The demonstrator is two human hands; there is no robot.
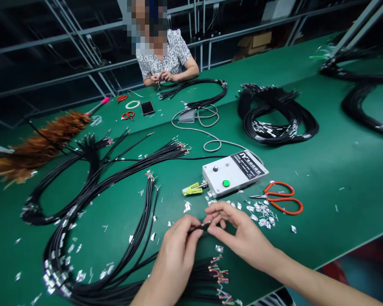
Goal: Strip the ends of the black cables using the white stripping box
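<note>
A thin, round black cable (204,225) is pinched near its end by the left hand (180,242) above the green tabletop (325,163); whether its tip is gripped by the right hand (236,231) cannot be told.

Table (335,170), green-topped. Near left: black cables (95,293), looped. Centre: pale control box (221,187). Right of it: orange-handled scissors (281,199), foil scraps (262,222) lying loose. Farther right: coiled cable bundle (276,138). Far left: feather duster (54,131), dark phone (147,108), two further scissors (127,114). Far centre: grey pedal (187,116), corded.
</note>
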